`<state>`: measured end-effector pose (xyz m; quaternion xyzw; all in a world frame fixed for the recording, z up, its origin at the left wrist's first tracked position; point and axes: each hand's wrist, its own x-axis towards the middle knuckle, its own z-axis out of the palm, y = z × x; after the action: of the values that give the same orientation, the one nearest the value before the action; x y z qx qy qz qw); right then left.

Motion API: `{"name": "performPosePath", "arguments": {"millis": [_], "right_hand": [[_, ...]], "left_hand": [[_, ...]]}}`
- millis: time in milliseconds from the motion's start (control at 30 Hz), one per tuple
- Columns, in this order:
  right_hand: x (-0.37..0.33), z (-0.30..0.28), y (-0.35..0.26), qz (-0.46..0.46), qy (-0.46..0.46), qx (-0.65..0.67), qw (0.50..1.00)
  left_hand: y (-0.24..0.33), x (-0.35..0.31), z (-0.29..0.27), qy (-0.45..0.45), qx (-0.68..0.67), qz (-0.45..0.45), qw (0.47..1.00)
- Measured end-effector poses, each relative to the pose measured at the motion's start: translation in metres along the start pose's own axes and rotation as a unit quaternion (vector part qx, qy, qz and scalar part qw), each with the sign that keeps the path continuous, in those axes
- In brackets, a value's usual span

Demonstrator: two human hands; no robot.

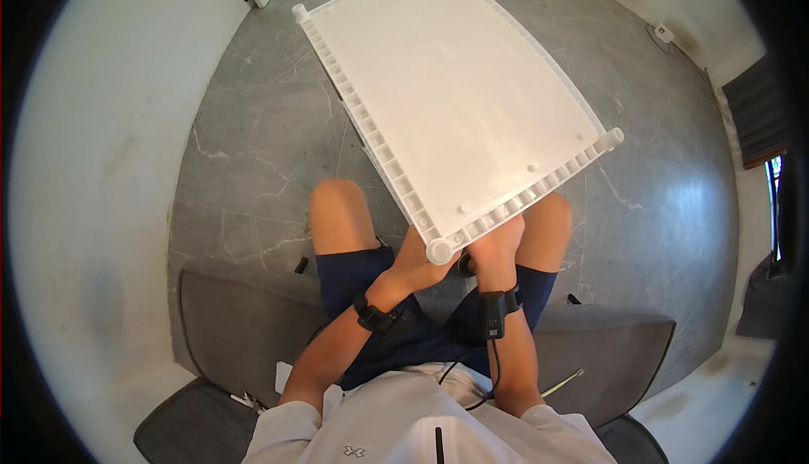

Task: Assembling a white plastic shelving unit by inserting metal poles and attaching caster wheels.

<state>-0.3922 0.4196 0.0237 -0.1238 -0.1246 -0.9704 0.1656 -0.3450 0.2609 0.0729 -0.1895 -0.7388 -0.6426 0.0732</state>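
Note:
A large white plastic shelf panel [447,97] with a ribbed rim and round corner posts is tilted in front of me, one corner toward my body. My left hand [419,263] is at that near corner, against the panel's underside, closed on it as far as I can see; its fingertips are hidden. Just right of the corner, my right hand [497,245] is curled beneath the near edge. The panel covers its fingers, so what they grip is hidden. A small dark rounded piece [465,264] shows between the hands, its kind unclear.
I sit on a grey cushioned seat [240,316], knees on either side of the panel's near corner. Grey marbled tiles [244,152] cover the floor. A yellow-green stick-like object [563,382] lies on the seat at right, and a white wall [109,169] rises at left.

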Motion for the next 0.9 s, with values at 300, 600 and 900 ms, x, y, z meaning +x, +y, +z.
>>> {"name": "performPosePath", "arguments": {"millis": [300, 600, 900], "right_hand": [[0.037, 0.083, 0.049, -0.125, 0.238, -0.318, 0.909], [0.027, 0.024, 0.002, -0.109, 0.275, -0.598, 0.745], [0.033, 0.091, 0.028, -0.197, 0.372, -0.287, 0.861]], "left_hand": [[0.003, 0.003, -0.008, -0.014, 0.004, -0.088, 0.996], [-0.002, 0.009, 0.004, 0.028, 0.062, 0.059, 0.996], [0.008, 0.004, 0.003, -0.006, -0.050, -0.078, 0.996]]}}
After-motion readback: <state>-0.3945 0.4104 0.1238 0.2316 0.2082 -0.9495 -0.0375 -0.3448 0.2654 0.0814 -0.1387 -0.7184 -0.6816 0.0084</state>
